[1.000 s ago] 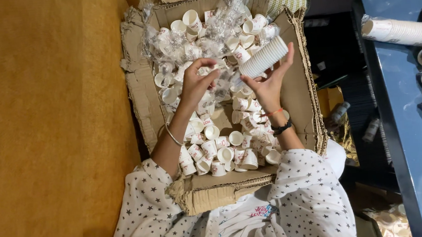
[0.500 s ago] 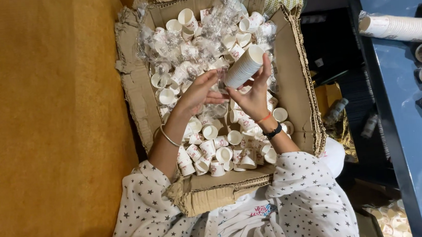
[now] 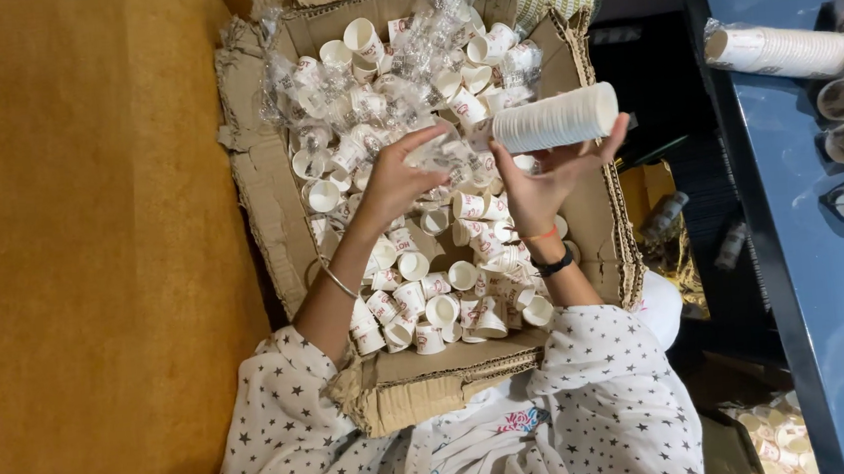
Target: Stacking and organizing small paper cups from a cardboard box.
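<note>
Head view: two hands, one cup stack.

1 cardboard box, open. Inside, loose small white paper cups, too many to count, well over 30. 1 nested stack of cups, held sideways. 2 hands: left hand, right hand. 1 bangle on left wrist; 2 bands on right wrist, 1 orange, 1 black. Several clear plastic wraps at far end of box, number unclear. 1 blue table at right, bearing at least 5 wrapped cup stacks, some cut off by frame edge.
</note>
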